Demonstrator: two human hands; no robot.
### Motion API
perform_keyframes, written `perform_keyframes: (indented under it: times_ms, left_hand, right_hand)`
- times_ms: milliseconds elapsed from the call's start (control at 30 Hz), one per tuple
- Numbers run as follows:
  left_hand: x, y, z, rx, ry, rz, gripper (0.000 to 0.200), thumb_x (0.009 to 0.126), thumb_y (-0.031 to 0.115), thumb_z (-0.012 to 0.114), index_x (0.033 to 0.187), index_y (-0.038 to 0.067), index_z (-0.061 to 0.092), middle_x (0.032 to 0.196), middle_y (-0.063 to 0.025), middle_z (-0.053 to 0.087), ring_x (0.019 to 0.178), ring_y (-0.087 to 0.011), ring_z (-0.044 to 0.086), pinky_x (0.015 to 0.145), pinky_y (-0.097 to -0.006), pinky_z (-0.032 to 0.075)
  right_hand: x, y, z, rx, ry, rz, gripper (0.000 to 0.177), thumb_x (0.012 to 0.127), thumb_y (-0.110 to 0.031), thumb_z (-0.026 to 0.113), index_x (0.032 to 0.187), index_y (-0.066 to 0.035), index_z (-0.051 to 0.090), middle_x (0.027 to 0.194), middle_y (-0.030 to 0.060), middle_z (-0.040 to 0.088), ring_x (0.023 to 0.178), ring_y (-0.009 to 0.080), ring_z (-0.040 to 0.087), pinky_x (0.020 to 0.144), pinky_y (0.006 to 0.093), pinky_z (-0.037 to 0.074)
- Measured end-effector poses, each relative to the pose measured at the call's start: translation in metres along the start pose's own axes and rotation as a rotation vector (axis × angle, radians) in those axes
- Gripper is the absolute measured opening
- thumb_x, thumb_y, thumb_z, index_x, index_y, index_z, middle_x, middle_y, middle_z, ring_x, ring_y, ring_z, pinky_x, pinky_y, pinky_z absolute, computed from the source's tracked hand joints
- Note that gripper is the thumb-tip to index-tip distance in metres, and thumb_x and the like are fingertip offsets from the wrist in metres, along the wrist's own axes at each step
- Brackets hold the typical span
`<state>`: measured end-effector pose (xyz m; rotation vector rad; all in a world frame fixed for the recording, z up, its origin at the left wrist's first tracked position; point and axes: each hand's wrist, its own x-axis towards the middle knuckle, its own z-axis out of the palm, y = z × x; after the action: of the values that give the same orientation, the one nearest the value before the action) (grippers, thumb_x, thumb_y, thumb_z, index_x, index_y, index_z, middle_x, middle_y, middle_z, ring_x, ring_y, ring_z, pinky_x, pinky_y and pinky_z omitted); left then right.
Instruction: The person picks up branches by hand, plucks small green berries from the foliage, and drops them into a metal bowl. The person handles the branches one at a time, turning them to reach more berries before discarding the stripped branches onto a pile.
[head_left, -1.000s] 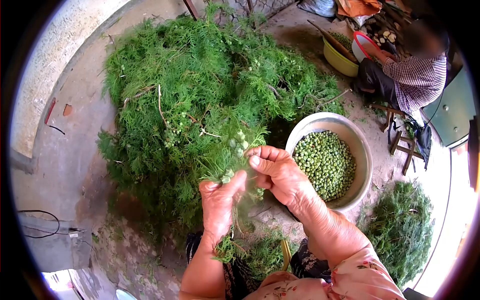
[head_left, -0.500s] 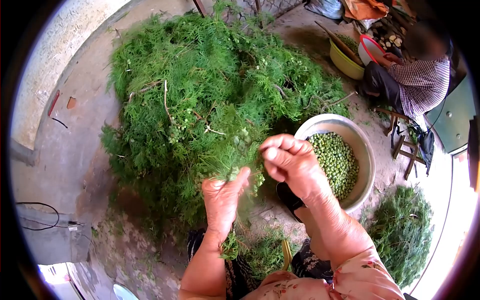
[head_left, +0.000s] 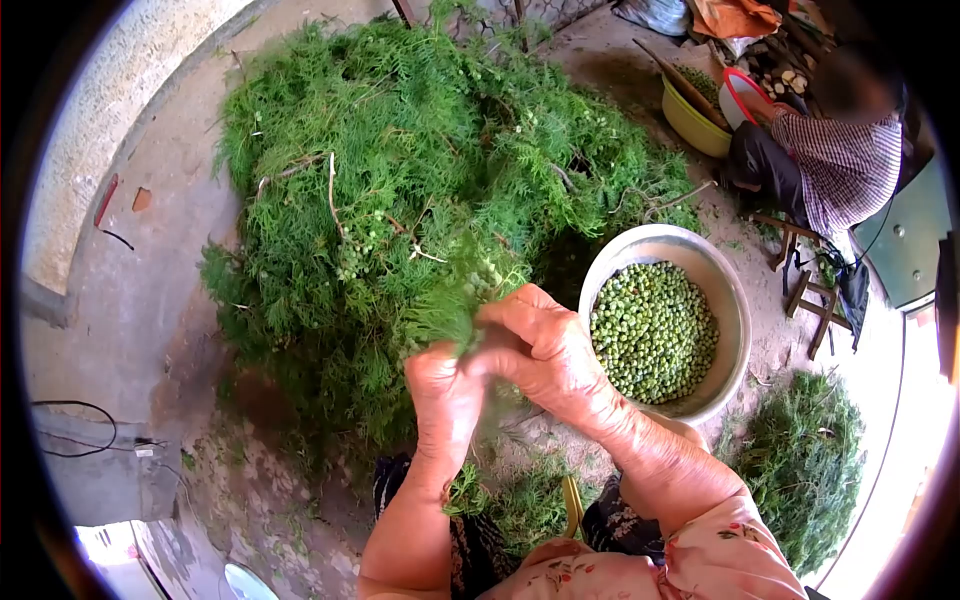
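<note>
Holding it well probably means the left hand (head_left: pixel 443 395) is bracing the conifer sprig (head_left: pixel 445 312) low on its stems while the right hand (head_left: pixel 550 355) is working close to that grip, so any strain is falling near the thumbs instead of whipping the leafy end. A light pinch would likely be sparing the soft foliage. The left fingers are gripping the sprig's base, closed around it; its leafy part is standing above both hands, in front of the large foliage pile (head_left: pixel 350 190). The right fingers are bending toward the left thumb, but overlap and blur are hiding their tips: how wide they are parting, or what they are pinching, I cannot tell. Just beside the right hand, a wide basin (head_left: pixel 736 325) is holding green cones (head_left: pixel 655 330).
</note>
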<state>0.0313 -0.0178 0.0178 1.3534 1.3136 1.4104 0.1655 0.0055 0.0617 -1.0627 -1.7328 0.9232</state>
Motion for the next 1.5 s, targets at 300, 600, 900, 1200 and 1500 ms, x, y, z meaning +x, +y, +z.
perform_keyframes:
  times_ms: [300,600,900,1200,1500]
  left_hand:
    - [0.002,0.003,-0.003,-0.130,-0.034,-0.119,0.011,0.079,-0.003,0.058,0.083,0.005,0.064,0.065,0.0041,0.056,0.056,-0.0056,0.048,0.048,-0.0215,0.040]
    - [0.001,-0.002,0.000,-0.002,-0.011,-0.065,0.009,0.082,-0.005,0.055,0.077,-0.001,0.061,0.067,0.0041,0.054,0.058,-0.0050,0.045,0.050,-0.0215,0.036]
    - [0.006,0.005,0.000,0.048,-0.004,-0.183,0.004,0.081,0.002,0.061,0.081,0.000,0.064,0.063,0.0016,0.058,0.054,-0.0055,0.048,0.047,-0.0207,0.038]
    - [0.003,0.010,-0.003,-0.063,-0.029,-0.172,0.004,0.082,0.001,0.061,0.080,-0.003,0.062,0.070,0.0006,0.059,0.059,-0.0051,0.048,0.051,-0.0214,0.038]
    - [0.007,0.018,0.005,-0.242,0.009,-0.257,0.006,0.083,0.006,0.061,0.085,0.002,0.066,0.070,0.0009,0.061,0.057,-0.0052,0.050,0.050,-0.0194,0.038]
  right_hand:
    - [-0.001,0.004,-0.001,0.001,-0.060,-0.006,0.026,0.074,-0.006,0.064,0.099,-0.003,0.060,0.086,0.0126,0.057,0.078,0.0255,0.059,0.068,0.0326,0.048]
    - [-0.004,0.002,0.003,-0.066,0.000,-0.036,0.023,0.077,-0.004,0.060,0.099,0.001,0.060,0.087,0.0149,0.058,0.078,0.0277,0.059,0.068,0.0325,0.049]
    - [-0.001,0.010,0.001,0.692,-0.012,0.594,0.014,0.089,-0.004,0.049,0.098,0.003,0.058,0.080,0.0058,0.058,0.063,0.0077,0.055,0.057,0.0207,0.047]
    - [-0.003,0.012,0.008,0.105,0.008,0.140,0.020,0.076,-0.003,0.066,0.095,-0.002,0.064,0.083,0.0067,0.058,0.078,0.0154,0.055,0.071,0.0261,0.046]
    - [0.001,0.015,0.002,0.959,0.027,0.537,0.011,0.086,-0.008,0.057,0.095,-0.002,0.059,0.071,0.0023,0.057,0.056,0.0083,0.048,0.052,0.0208,0.040]
